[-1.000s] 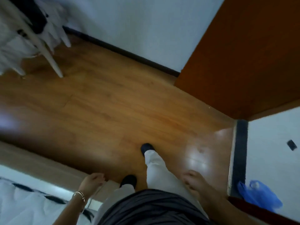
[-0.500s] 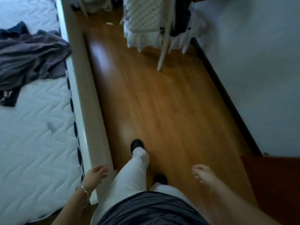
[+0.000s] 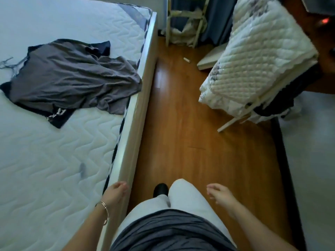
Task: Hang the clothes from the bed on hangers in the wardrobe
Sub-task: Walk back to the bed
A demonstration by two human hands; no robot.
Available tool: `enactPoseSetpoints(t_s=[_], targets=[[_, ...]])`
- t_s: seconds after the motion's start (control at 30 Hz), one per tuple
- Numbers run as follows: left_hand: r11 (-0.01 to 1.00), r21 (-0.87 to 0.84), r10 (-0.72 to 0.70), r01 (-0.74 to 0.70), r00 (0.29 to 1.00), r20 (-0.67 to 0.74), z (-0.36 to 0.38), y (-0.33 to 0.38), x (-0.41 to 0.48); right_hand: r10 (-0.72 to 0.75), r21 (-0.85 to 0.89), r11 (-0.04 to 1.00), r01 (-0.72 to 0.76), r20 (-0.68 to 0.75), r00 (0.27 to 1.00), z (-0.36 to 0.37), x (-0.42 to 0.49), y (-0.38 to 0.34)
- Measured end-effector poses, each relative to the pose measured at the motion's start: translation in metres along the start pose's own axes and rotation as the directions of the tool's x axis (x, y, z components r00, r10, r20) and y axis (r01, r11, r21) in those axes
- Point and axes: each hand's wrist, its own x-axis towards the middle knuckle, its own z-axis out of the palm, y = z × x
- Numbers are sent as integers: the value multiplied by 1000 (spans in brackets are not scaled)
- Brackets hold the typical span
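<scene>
Bed (image 3: 54, 160), 9 o'clock, bearing crumpled grey clothes (image 3: 72, 77) at 10 o'clock; left hand (image 3: 116, 192) and right hand (image 3: 220, 194), 6 o'clock, loosely curled, empty.

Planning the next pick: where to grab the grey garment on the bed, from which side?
Probably pinch the bunched folds of the grey garment nearest the bed frame, coming down from the aisle side: it lies crumpled on the mattress, so raised wrinkles give purchase.

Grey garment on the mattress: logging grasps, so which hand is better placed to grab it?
Likely left: left hand hangs by the mattress, nearer the grey garment; right hand is over the floor, farther off.
</scene>
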Motion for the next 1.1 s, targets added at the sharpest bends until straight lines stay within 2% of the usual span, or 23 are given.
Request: enactPoseSetpoints(t_s=[0.07,0.13,0.27,0.4,0.5,0.57,0.63,0.73,0.8,0.93,1.1], targets=[[998,-32,58,-58,998,10,2,36,15,-4,-34,999,5,6,1000,-11,22,-34],[997,-67,48,-48,999,4,3,61,33,10,-80,997,-9,8,1000,-21,47,-65],[968,-219,-139,120,988,-70,7,90,68,24,-194,981,-25,-7,1000,-44,106,-130],[893,-360,-330,268,936,-122,18,123,97,11,-346,938,6,47,999,-81,168,-222],[826,-480,-393,296,913,-113,27,165,113,-62,-446,891,83,62,996,-99,203,-305],[819,-513,-358,255,927,-110,24,194,127,-103,-480,866,139,101,990,-99,220,-362],[804,-558,-327,207,937,-124,17,222,136,-154,-510,833,215,161,975,-87,231,-416],[726,-674,-318,135,935,-156,1,256,147,-241,-503,796,337,248,938,-55,244,-488],[702,-700,-340,134,926,-163,-11,263,161,-276,-509,763,398,301,913,-32,249,-527],[690,-687,-423,228,897,-127,-36,267,183,-231,-565,719,405,355,906,7,259,-566],[631,-751,-453,197,879,-150,-79,297,207,-94,-691,641,333,360,928,50,274,-603]])
